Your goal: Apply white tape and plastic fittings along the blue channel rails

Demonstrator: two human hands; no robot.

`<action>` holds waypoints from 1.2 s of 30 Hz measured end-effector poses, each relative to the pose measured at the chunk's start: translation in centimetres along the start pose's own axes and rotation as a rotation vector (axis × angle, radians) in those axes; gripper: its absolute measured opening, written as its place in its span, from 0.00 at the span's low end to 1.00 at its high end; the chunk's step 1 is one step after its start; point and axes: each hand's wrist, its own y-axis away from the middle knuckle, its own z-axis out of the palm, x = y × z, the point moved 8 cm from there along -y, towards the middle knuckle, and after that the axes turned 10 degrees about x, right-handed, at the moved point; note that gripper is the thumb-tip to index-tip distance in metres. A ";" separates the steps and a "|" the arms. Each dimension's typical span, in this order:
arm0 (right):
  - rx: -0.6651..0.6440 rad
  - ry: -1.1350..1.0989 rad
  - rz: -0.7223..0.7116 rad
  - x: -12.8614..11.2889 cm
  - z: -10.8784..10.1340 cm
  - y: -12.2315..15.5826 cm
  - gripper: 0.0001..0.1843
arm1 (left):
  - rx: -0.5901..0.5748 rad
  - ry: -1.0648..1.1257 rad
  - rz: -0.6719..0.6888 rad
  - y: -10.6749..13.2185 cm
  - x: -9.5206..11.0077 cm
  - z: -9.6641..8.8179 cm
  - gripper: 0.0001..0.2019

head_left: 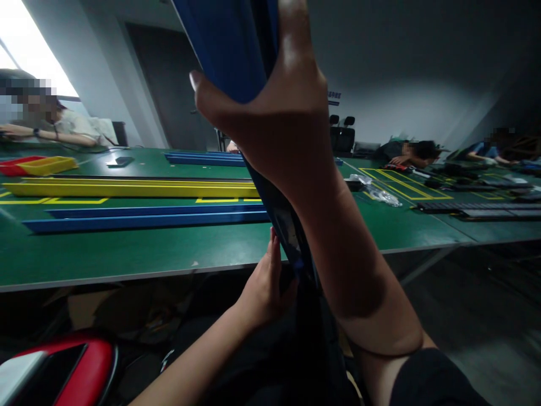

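Observation:
My right hand is raised high and wraps around a long blue channel rail held nearly upright, thumb on its left face. The rail runs from the top of the view down past the table edge. My left hand grips the same rail low down, near its lower end, just below the edge of the green table. The rail's bottom tip is hidden behind my arms.
On the table lie two more blue rails, a long yellow rail, another blue rail farther back, yellow and red trays, and plastic bags. Other people lean on the tables at far left and right. A red-and-black object sits at lower left.

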 end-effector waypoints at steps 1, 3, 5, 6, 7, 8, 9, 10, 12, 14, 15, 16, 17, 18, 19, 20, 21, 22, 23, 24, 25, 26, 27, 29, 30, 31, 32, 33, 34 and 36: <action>-0.013 0.020 -0.007 0.2 0.1 -0.1 0.39 | -0.032 0.011 0.010 -0.3 0.0 -0.1 0.49; -0.043 0.053 -0.005 0.5 0.2 -0.2 0.38 | -0.104 0.036 0.029 -0.8 0.0 -0.2 0.49; -0.113 0.064 0.017 0.8 0.4 0.0 0.41 | -0.173 0.057 0.043 -1.3 0.1 -0.1 0.47; -0.160 0.071 0.040 1.1 0.6 0.3 0.42 | -0.199 0.065 0.051 -1.4 0.1 -0.1 0.47; -0.212 0.088 0.067 1.3 0.8 0.7 0.43 | -0.216 0.070 0.059 -1.5 0.2 -0.1 0.47; -0.263 0.111 0.096 1.6 1.0 1.3 0.43 | -0.227 0.072 0.063 -1.6 0.3 -0.1 0.47; -0.311 0.137 0.124 1.9 1.2 2.0 0.43 | -0.241 0.070 0.065 -1.7 0.4 -0.1 0.47; -0.356 0.161 0.142 2.1 1.4 2.7 0.43 | -0.262 0.065 0.067 -1.7 0.6 -0.2 0.45; -0.439 0.198 0.143 2.4 1.7 4.4 0.43 | -0.333 0.057 0.082 -1.7 1.2 -0.5 0.39; -0.524 0.223 0.122 2.6 1.9 6.4 0.42 | -0.422 0.062 0.125 -1.7 2.0 -1.3 0.29; -0.570 0.238 0.114 2.7 2.0 7.4 0.42 | -0.457 0.064 0.148 -1.8 2.4 -1.9 0.24; -0.626 0.255 0.111 3.0 2.1 8.5 0.42 | -0.456 0.054 0.172 -2.1 2.7 -2.8 0.19; -0.685 0.271 0.110 3.3 2.2 9.6 0.42 | -0.436 0.025 0.183 -2.4 2.6 -3.8 0.15; -0.742 0.287 0.111 3.5 2.2 10.7 0.42 | -0.389 -0.024 0.212 -2.8 2.5 -5.0 0.13; -0.795 0.302 0.110 3.8 2.3 11.8 0.43 | -0.328 -0.078 0.249 -3.1 2.4 -6.3 0.11; -0.844 0.314 0.105 4.1 2.2 12.8 0.44 | -0.264 -0.135 0.295 -3.4 2.2 -7.4 0.11; -0.888 0.323 0.097 4.3 2.2 13.8 0.46 | -0.162 -0.203 0.335 -3.7 1.9 -8.8 0.12; -0.924 0.330 0.086 4.5 2.2 14.7 0.47 | -0.063 -0.294 0.349 -4.0 1.4 -10.1 0.14; -0.953 0.336 0.074 4.7 2.1 15.4 0.48 | 0.035 -0.396 0.331 -4.4 0.7 -11.2 0.16; -0.976 0.345 0.064 4.9 2.0 16.1 0.49 | 0.121 -0.493 0.283 -4.7 -0.2 -12.3 0.19; -0.996 0.356 0.057 5.1 1.9 16.7 0.49 | 0.181 -0.574 0.226 -5.0 -1.2 -13.2 0.24; -1.014 0.370 0.051 5.3 1.7 17.3 0.49 | 0.218 -0.634 0.167 -5.3 -2.1 -13.8 0.28; -1.035 0.382 0.046 5.5 1.6 17.9 0.49 | 0.229 -0.671 0.115 -5.5 -3.1 -14.2 0.32; -1.080 0.388 0.032 5.8 1.3 19.0 0.49 | 0.199 -0.702 0.059 -5.7 -4.9 -14.5 0.37; -1.103 0.380 0.025 5.8 1.1 19.6 0.48 | 0.175 -0.713 0.047 -5.8 -5.7 -14.6 0.37; -1.127 0.364 0.019 5.9 1.0 20.2 0.48 | 0.161 -0.723 0.041 -5.7 -6.5 -14.7 0.36; -1.150 0.343 0.013 5.9 0.8 20.8 0.48 | 0.149 -0.731 0.036 -5.6 -7.2 -14.8 0.34; -1.172 0.320 0.009 5.9 0.7 21.3 0.47 | 0.136 -0.735 0.037 -5.4 -7.8 -14.8 0.31; -1.191 0.297 0.005 6.0 0.6 21.8 0.47 | 0.119 -0.733 0.043 -5.2 -8.3 -14.9 0.28; -1.222 0.256 -0.002 6.4 0.5 22.5 0.46 | 0.068 -0.723 0.059 -4.8 -9.1 -14.7 0.23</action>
